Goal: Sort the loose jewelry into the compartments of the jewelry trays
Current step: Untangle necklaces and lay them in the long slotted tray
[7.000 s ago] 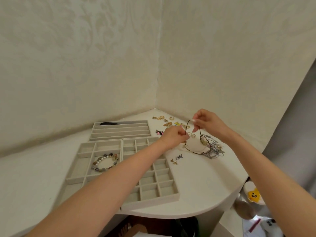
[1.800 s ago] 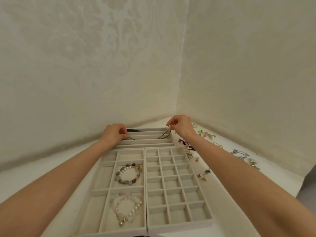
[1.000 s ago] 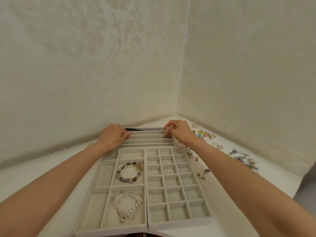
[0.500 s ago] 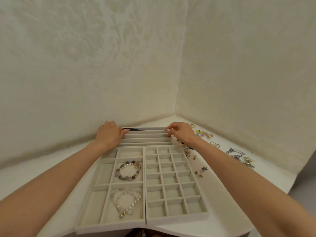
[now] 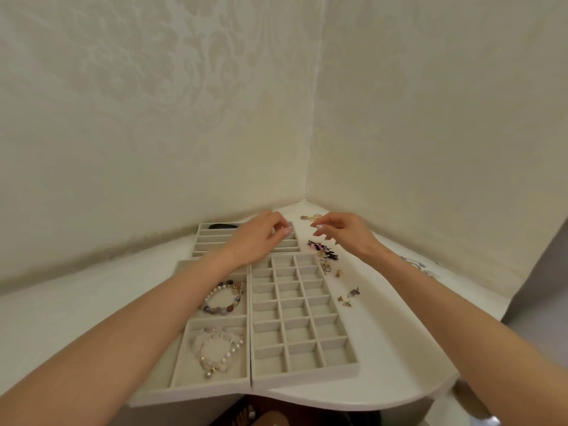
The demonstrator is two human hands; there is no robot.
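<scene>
On white table [image 5: 387, 348], left hand [image 5: 256, 241] hides much of slotted tray [image 5: 213, 238].

I've got two bare forearms on screen, left arm [image 5: 138, 327] and right arm [image 5: 445, 312], uncovered right to the frame edge. Left hand [image 5: 258, 238] and right hand [image 5: 344, 232] bare as well; nails [image 5: 319, 226] longish, rounded, with a slight sheen.

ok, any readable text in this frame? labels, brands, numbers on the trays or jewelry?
None readable.
Grid tray, bracelet tray, slotted tray: plain lining, no label or brand in view.
Loose charms: too small to show any marking.
Wallpaper: ornament pattern only, no lettering.
</scene>
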